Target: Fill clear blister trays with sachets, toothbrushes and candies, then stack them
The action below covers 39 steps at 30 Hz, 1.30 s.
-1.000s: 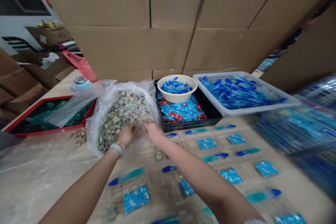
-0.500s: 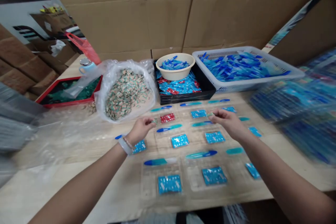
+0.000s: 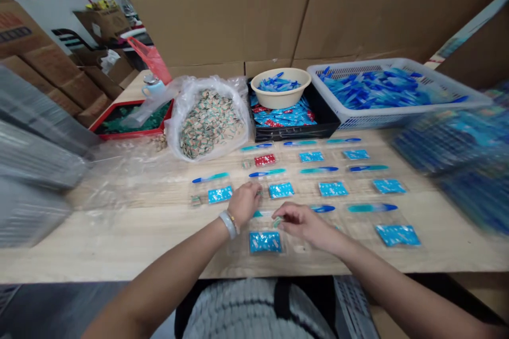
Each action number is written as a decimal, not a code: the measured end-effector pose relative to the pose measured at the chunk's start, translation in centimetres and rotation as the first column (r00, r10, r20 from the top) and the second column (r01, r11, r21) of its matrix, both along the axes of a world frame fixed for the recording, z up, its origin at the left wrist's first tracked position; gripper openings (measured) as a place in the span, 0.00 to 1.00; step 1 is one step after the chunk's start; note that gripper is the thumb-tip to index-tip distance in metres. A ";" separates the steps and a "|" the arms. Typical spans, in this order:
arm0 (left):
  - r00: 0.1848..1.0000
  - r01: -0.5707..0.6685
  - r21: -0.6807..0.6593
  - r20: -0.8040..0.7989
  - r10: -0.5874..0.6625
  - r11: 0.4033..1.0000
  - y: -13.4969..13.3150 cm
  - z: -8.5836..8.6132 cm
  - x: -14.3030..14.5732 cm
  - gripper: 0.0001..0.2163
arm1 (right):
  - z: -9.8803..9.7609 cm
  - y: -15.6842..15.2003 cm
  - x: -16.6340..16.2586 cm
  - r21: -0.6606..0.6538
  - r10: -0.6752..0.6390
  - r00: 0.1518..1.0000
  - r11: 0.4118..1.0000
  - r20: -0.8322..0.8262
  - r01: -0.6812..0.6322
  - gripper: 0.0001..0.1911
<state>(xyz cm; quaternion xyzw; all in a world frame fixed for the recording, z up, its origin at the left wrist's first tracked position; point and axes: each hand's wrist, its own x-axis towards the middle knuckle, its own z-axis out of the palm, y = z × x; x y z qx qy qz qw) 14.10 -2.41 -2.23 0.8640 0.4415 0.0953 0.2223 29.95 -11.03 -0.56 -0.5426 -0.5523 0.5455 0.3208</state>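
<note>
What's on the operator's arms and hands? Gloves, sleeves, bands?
No gloves on the left hand or right hand. Both forearms show no sleeves. The left wrist wears a pale, whitish band and a thin, gold-toned bracelet; the right wrist shows nothing worn.

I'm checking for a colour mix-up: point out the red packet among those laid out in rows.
The leftmost packet in the farthest row: it is red, while the other laid-out packets in view are blue.
</note>
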 end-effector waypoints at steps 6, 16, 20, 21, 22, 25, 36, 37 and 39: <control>0.996 0.080 0.017 0.037 -0.081 0.997 0.5 -0.7 -0.4 0.07 | -1.4 -1.6 -6.1 0.105 0.057 0.982 0.991 0.178 -0.077 0.05; 0.970 0.237 0.055 0.040 -0.239 0.970 1.3 -0.9 -1.8 0.09 | -3.4 -2.0 -11.8 0.272 0.101 0.652 0.853 0.752 -0.446 0.09; 0.969 0.236 0.031 0.075 -0.237 0.971 1.5 -0.8 -2.0 0.08 | -3.9 -1.9 -11.6 0.421 -0.021 0.687 0.804 0.726 -0.420 0.07; 0.968 0.236 0.023 0.080 -0.237 0.971 1.5 -0.8 -2.0 0.08 | -3.9 -1.9 -11.4 0.453 -0.040 0.704 0.791 0.709 -0.411 0.06; 0.968 0.238 0.020 0.081 -0.239 0.971 1.5 -0.9 -2.1 0.08 | -3.8 -1.9 -11.3 0.478 -0.053 0.722 0.782 0.689 -0.399 0.06; 0.965 0.240 0.041 0.100 -0.243 0.970 1.6 -1.0 -2.2 0.08 | -3.7 -2.0 -10.7 0.507 -0.075 0.745 0.777 0.663 -0.373 0.06; 0.961 0.218 0.038 0.163 -0.222 0.975 2.2 -0.8 -4.1 0.10 | -1.8 -0.4 -6.4 0.528 -0.204 0.675 0.788 0.709 -0.317 0.11; 0.967 0.201 0.024 0.158 -0.202 0.979 2.2 -0.7 -4.3 0.10 | -1.6 0.2 -5.4 0.529 -0.253 0.660 0.809 0.707 -0.257 0.11; 0.972 0.199 0.013 0.120 -0.200 0.980 1.9 -0.5 -4.4 0.09 | -1.7 1.4 -4.0 0.521 -0.313 0.624 0.834 0.716 -0.179 0.12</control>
